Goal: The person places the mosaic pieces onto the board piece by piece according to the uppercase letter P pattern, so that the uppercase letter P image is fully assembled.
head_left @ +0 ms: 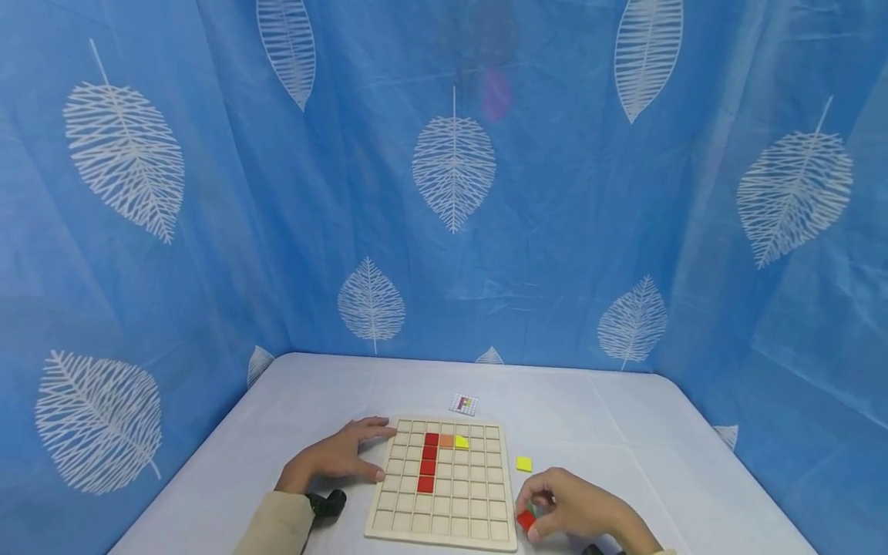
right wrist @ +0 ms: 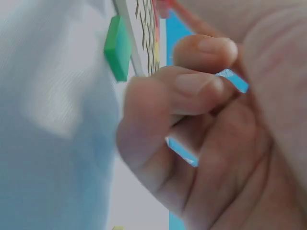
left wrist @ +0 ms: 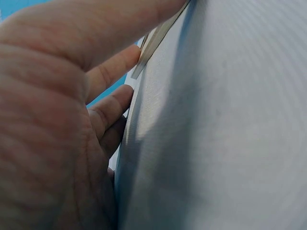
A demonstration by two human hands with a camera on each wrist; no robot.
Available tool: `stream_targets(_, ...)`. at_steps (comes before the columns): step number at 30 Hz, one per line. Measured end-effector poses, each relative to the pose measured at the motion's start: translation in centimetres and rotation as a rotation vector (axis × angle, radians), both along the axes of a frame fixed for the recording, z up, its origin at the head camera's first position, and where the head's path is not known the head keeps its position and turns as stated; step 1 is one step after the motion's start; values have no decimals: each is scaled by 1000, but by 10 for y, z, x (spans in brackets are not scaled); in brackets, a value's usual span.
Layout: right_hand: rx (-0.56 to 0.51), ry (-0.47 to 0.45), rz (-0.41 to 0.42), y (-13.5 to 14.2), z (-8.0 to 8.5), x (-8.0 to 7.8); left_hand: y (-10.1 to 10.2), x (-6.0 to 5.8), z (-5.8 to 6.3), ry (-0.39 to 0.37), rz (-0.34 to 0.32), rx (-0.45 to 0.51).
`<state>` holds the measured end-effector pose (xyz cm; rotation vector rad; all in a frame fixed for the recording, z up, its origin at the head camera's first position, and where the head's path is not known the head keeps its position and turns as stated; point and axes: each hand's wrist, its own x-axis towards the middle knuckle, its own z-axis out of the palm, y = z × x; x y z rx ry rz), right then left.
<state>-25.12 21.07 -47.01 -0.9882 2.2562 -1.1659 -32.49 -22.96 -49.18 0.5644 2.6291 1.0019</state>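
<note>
A pale wooden grid board (head_left: pixel 444 527) lies on the table. My left hand (head_left: pixel 347 451) rests at its left edge, fingers extended; in the left wrist view the fingertips (left wrist: pixel 125 93) are close to the board's side (left wrist: pixel 156 43). Off the board's lower right corner, my right hand (head_left: pixel 572 505) pinches a red square tile (head_left: pixel 527 520), which shows at the top of the right wrist view. A green tile (right wrist: pixel 118 48) sits on the table beneath that hand, mostly hidden from the head view. On the board are a column of several red tiles (head_left: pixel 428 467), an orange tile (head_left: pixel 447 441) and a yellow piece (head_left: pixel 461 442).
A yellow square tile (head_left: pixel 523 464) lies right of the board, beyond my right hand. Behind the board is a small card (head_left: pixel 463 405) printed with a coloured grid pattern. The white-covered table (head_left: pixel 590 416) is enclosed by blue leaf-patterned cloth (head_left: pixel 541 231).
</note>
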Motion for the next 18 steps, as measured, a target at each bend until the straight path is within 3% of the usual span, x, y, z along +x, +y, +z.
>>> stream_targets(8, -38, 119, -26, -7, 10, -2, 0, -2, 0, 10, -4, -3)
stream_targets(18, -20, 251, -199, -48, 24, -9, -2, -1, 1, 4, -26, 13)
